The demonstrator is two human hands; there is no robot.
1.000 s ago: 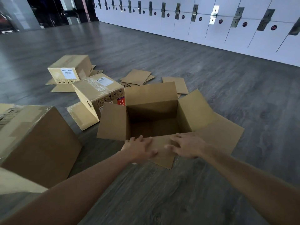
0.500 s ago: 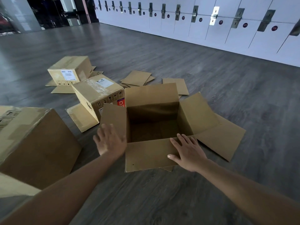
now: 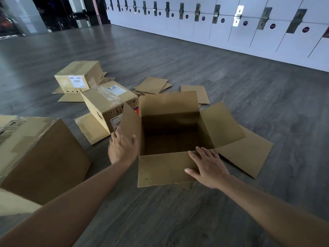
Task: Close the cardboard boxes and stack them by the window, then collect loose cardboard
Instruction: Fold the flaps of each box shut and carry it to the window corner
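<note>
Open cardboard box (image 3: 170,139) on the floor (image 3: 160,211), centre of the frame.
Left hand (image 3: 122,148) touches its left flap (image 3: 130,122), fingers released; right hand (image 3: 209,166) lies flat on the near flap (image 3: 163,170), fingers straight.

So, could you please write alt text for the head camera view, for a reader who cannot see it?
An open cardboard box stands on a grey wood floor; the person's left hand touches its left flap and the right hand lies flat on its near flap. Other boxes and loose cardboard sheets lie behind, before white lockers.
</note>
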